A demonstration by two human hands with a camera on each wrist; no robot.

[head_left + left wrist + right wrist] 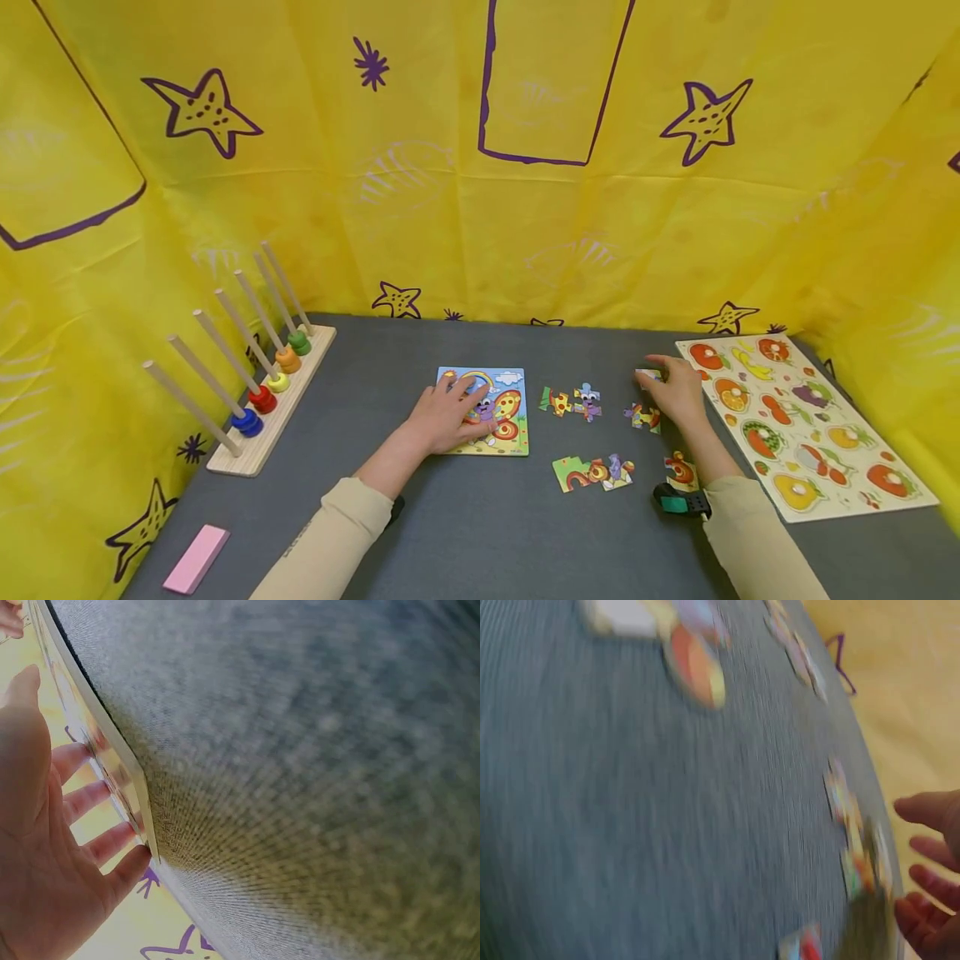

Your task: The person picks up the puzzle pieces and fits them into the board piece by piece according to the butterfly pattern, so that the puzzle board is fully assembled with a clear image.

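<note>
1. Head view: a yellow printed cloth is hanging behind the dark table. The left hand is resting, spread wide, on the butterfly puzzle board. The right hand is curving around a puzzle piece; one cannot tell whether it is gripping. A peg stand and a fruit board are occupying opposite sides.
2. Left wrist view: separated fingers are touching the puzzle board's edge.
3. Right wrist view: blurred loose pieces are lying on the grey surface.

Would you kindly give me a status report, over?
Left hand on butterfly board; right hand at a loose piece, grip unclear; more pieces between hands; nothing visibly in the way.
</note>
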